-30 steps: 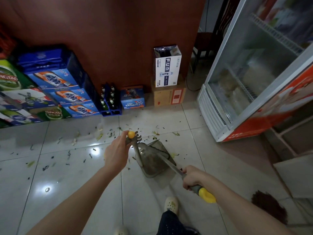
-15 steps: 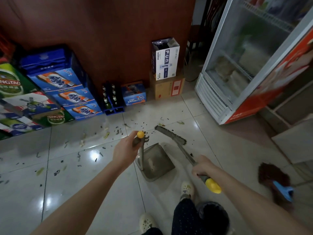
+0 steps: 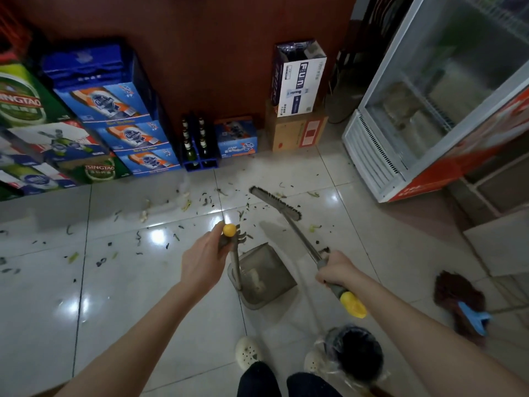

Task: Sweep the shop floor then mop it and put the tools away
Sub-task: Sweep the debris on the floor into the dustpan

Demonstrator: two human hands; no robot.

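My left hand (image 3: 203,257) grips the yellow-capped upright handle of a grey dustpan (image 3: 264,277) that stands on the tiled floor. My right hand (image 3: 336,269) grips the grey, yellow-ended handle of a broom. The broom head (image 3: 274,202) lies on the tiles beyond the dustpan, among dark and green scraps (image 3: 206,202). A brown mop head (image 3: 458,299) with a blue clamp lies on the floor at the right.
Stacked beer cartons (image 3: 114,133) and a bottle crate (image 3: 197,144) line the wall at the left. Cardboard boxes (image 3: 297,110) stand by the wall. A glass-door fridge (image 3: 429,110) is at the right. A black lined bin (image 3: 355,356) sits by my feet.
The broom head has left the dustpan and gone out onto the tiles beyond it. The view has pulled back, and the mop head and the bin have come into sight.
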